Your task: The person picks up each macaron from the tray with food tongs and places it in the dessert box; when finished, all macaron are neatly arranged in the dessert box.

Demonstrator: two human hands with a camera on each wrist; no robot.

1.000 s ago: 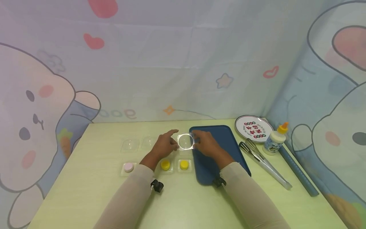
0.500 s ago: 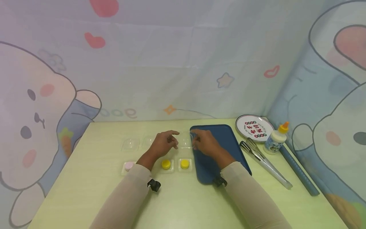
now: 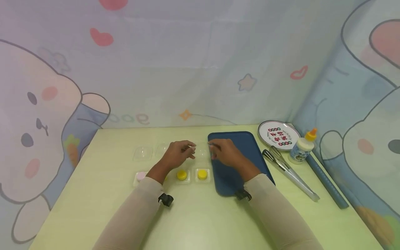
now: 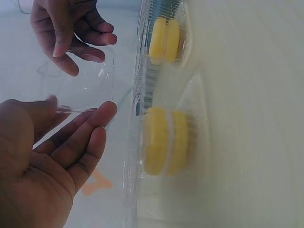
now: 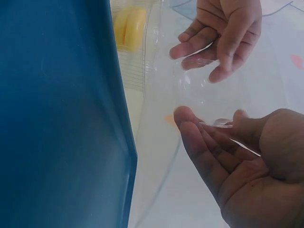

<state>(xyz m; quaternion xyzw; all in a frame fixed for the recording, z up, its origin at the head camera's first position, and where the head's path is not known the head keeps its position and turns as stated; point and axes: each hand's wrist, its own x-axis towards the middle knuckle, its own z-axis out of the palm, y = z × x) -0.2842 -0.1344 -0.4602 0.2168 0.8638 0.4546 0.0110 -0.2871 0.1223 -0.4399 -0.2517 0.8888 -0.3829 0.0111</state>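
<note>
A clear plastic lid (image 4: 91, 81) with a round dome is held up between my two hands, close above the table's back part. My left hand (image 3: 177, 155) pinches one edge between thumb and fingers. On the opposite edge, my right hand (image 3: 225, 152) pinches it the same way, over the tray's left side. Nearer to me sit two yellow macarons (image 3: 202, 174) (image 4: 166, 141) in clear plastic bases. A pink macaron (image 3: 141, 176) in its base lies further left, partly covered by the left sleeve. Another bit of yellow shows beside the left wrist.
More clear lids (image 3: 143, 153) lie on the table behind the macarons. A dark blue tray (image 3: 231, 184) is under the right hand. Further right are a printed plate (image 3: 278, 135), metal tongs (image 3: 292, 175), a yellow-capped bottle (image 3: 301, 147) and a blue-grey bar (image 3: 326, 181). A printed curtain rises behind.
The lid has tilted: its bright round rim faced the head camera a second ago and now hardly shows. Both hands keep their hold, and the left forearm has shifted slightly left.
</note>
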